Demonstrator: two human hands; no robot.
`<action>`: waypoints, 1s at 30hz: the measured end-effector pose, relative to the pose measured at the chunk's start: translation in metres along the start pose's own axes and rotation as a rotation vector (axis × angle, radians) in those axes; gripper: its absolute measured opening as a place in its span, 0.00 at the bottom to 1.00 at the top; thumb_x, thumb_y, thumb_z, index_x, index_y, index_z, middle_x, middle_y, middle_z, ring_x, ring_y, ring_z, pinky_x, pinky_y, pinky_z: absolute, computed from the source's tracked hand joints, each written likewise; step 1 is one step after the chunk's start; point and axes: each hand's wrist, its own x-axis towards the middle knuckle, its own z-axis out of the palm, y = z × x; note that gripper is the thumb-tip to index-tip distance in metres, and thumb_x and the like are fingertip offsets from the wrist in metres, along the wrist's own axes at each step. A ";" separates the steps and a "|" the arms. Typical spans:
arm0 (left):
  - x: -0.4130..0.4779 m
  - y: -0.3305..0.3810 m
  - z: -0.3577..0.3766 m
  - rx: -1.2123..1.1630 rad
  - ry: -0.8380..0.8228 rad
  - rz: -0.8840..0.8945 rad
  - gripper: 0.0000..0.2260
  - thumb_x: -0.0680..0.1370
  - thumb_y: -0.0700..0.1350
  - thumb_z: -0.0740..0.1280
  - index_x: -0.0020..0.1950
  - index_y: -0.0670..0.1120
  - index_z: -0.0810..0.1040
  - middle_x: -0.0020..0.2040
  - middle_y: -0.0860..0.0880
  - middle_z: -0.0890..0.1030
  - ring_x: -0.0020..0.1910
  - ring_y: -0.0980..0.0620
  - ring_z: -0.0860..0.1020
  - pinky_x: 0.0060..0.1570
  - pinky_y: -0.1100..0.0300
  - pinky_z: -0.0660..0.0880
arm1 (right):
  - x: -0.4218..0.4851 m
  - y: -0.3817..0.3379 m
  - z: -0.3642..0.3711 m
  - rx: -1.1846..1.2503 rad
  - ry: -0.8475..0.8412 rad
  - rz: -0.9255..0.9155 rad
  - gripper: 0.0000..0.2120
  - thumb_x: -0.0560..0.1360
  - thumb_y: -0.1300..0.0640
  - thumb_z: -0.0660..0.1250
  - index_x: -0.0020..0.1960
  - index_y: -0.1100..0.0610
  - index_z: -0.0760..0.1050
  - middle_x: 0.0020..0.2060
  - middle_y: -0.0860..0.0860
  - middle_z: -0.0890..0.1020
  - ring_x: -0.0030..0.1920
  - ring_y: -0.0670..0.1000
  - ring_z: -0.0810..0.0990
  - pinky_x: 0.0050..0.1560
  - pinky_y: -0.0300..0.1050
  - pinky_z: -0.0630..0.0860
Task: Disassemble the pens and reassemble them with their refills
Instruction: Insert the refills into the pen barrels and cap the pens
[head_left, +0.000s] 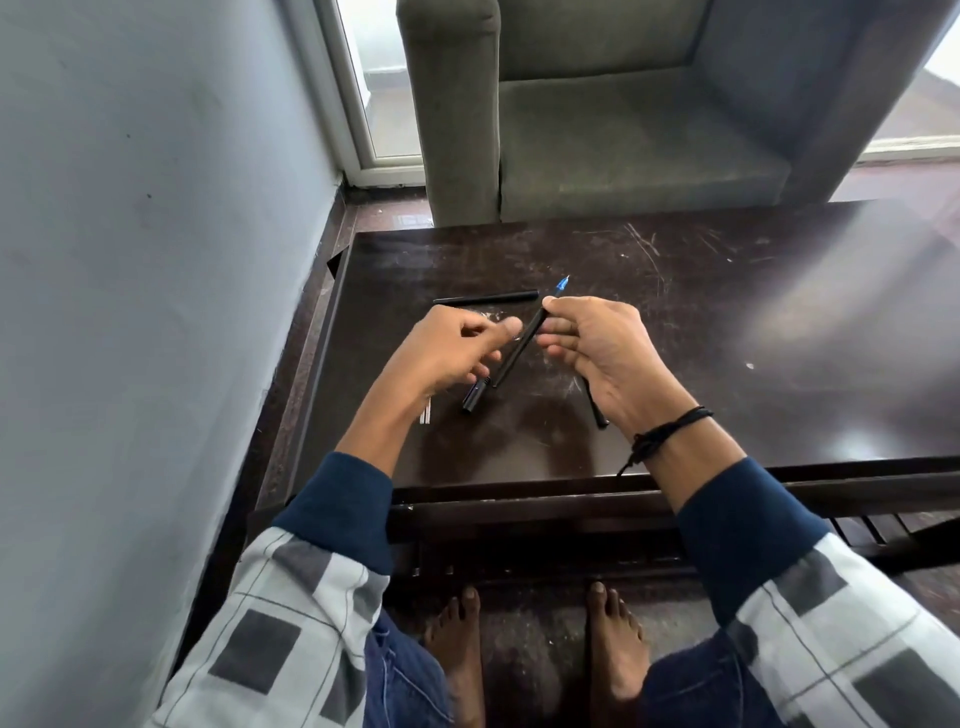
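My right hand (608, 353) pinches a black pen (522, 343) near its blue tip, and the pen slants down to the left above the dark wooden table (727, 364). My left hand (447, 353) is just left of the pen with its fingers curled. A short black pen cap (474, 399) sticks out below its fingertips, close to the pen's lower end. A second black pen (485, 298) lies flat beyond my hands. Another black pen piece (597, 410) shows under my right palm. Thin white refills (426, 415) peek out beside my left wrist.
A grey wall runs close along the table's left side. A grey armchair (597, 130) stands right behind the table's far edge. The table's near edge is at my forearms, with my bare feet on the floor below.
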 end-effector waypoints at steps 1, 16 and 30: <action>-0.003 0.002 0.001 -0.040 -0.066 0.028 0.15 0.75 0.59 0.71 0.49 0.49 0.86 0.42 0.48 0.85 0.38 0.53 0.83 0.42 0.58 0.82 | -0.001 -0.001 0.001 0.017 -0.006 -0.004 0.04 0.77 0.61 0.71 0.47 0.62 0.80 0.32 0.52 0.84 0.33 0.48 0.83 0.36 0.38 0.79; -0.006 0.006 0.001 -0.099 -0.186 0.066 0.08 0.76 0.43 0.74 0.47 0.38 0.86 0.31 0.46 0.80 0.27 0.55 0.75 0.30 0.66 0.73 | 0.003 -0.002 -0.006 0.030 0.050 -0.048 0.11 0.78 0.54 0.73 0.44 0.61 0.78 0.32 0.52 0.80 0.30 0.45 0.79 0.34 0.37 0.77; -0.011 0.010 0.001 -0.204 -0.103 0.108 0.07 0.77 0.41 0.73 0.54 0.43 0.85 0.41 0.43 0.85 0.37 0.55 0.81 0.41 0.63 0.80 | 0.005 0.000 -0.005 0.036 -0.025 -0.037 0.08 0.80 0.58 0.70 0.47 0.63 0.82 0.37 0.52 0.83 0.35 0.45 0.80 0.38 0.36 0.78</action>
